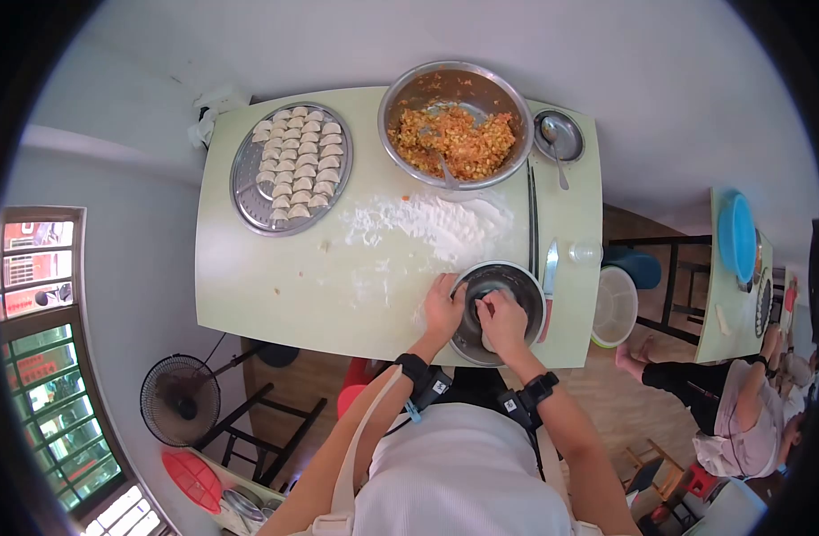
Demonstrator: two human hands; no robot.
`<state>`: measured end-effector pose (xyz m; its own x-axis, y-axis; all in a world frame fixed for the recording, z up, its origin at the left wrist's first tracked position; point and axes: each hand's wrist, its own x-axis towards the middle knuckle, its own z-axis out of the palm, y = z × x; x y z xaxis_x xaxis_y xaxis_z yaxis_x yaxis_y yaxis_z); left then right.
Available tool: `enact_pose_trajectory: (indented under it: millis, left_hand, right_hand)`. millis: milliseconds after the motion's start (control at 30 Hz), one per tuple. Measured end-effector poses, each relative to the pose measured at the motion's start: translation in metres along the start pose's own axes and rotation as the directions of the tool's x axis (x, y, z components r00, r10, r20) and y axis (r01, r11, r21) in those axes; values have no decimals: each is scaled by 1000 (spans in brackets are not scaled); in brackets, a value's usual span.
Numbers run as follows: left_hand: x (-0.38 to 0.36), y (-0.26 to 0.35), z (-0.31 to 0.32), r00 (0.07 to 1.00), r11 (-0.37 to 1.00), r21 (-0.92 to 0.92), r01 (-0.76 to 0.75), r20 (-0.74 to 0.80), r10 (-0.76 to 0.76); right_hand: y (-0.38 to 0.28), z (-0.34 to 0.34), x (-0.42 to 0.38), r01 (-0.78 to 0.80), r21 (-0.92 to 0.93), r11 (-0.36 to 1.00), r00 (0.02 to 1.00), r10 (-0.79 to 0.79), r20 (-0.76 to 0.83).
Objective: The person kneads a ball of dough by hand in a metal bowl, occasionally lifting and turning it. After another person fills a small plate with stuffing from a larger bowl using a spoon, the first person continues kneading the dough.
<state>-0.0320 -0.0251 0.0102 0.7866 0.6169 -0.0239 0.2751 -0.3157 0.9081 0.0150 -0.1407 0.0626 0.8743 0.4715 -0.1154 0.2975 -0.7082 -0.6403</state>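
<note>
A steel bowl (pixel 525 284) stands at the table's front edge. My left hand (pixel 443 304) holds its left rim, fingers curled over the edge. Inside the bowl is my right hand (pixel 502 319), its fingers pinched together; what they hold, if anything, is too small to make out. Beyond the bowl, white flour (pixel 459 223) is spread over the table. A large steel bowl (pixel 524 147) of chopped orange and yellow filling (pixel 463 143) stands at the back, with a spoon in it. Rows of folded dumplings (pixel 302 165) lie on a round perforated tray (pixel 243 192) at the left.
To the right of the bowl lie a knife (pixel 551 268) and long dark sticks (pixel 533 223). A small dish (pixel 570 134) with a spoon and a clear glass (pixel 585 254) stand near the right edge. Beyond are a white basket (pixel 616 308) and another person (pixel 749 411).
</note>
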Motion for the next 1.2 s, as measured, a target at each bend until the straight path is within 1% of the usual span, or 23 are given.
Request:
enact_pose_trajectory:
  millis: [33,67,100,133,267,333,367,433,467,533,667,733,767,833,967,1033,1100,1167,1200]
  left_hand:
    - [-2,0,0,1000,1000,12,15,0,-15]
    - [-3,-1,0,1000,1000,14,22,3,-22]
    - [-3,-1,1,1000,1000,11,18,-10,-18]
    - [-3,-1,2,1000,1000,7,12,-23,-12]
    - [-2,-1,3,999,1000,21,22,-24,-21]
    - [-2,0,2,999,1000,8,26,-21,-26]
    - [-2,0,2,999,1000,9,27,-21,-27]
    - [-3,-1,2,1000,1000,2,25,-9,-25]
    - [-2,-1,3,1000,1000,4,26,-9,-26]
    - [-1,1,2,1000,1000,28,14,1,-14]
    - [0,6,-1,999,999,34,28,31,-29]
    - [1,2,0,999,1000,12,0,51,-1]
    - [0,0,0,998,1000,15,6,56,-6]
    - [2,0,-1,995,998,60,11,95,-16]
    - [2,5,-3,996,1000,14,-14,83,13]
    - [0,7,-2,1000,998,58,-10,30,8]
    - [-5,4,-1,1000,997,76,-3,31,1]
    - [2,1,1,1000,996,92,-21,11,20]
    - [1,0,2,1000,995,99,-18,-3,18]
  right_hand:
    - [-4,-1,-4,-53,-13,998,998,54,23]
    - [-4,2,-9,-58,-13,998,998,58,28]
    - [-4,5,-14,32,-172,985,999,-37,-27]
    - [-3,8,-17,111,-330,937,988,-141,-68]
    - [5,9,-17,99,-397,912,986,-144,-84]
    - [1,1,-15,138,-472,871,964,-228,-139]
    - [6,5,-17,139,-471,871,964,-228,-138]
    - [16,15,-23,215,-335,917,967,-249,-62]
    - [21,20,-23,215,-333,918,967,-249,-62]
    - [19,26,-18,232,-311,921,951,-282,-124]
    - [25,35,-2,252,-297,921,940,-306,-152]
    - [26,37,7,317,-267,910,909,-372,-190]
    - [26,37,10,312,-263,913,912,-365,-187]
    - [24,33,17,328,-198,924,932,-351,-94]
    - [27,35,29,357,-169,919,924,-374,-78]
    - [25,34,32,361,-183,914,924,-377,-59]
    - [26,32,26,356,-189,915,927,-371,-53]
    - [27,32,29,324,-146,935,941,-334,-54]
    - [27,28,28,283,-134,950,959,-283,24]
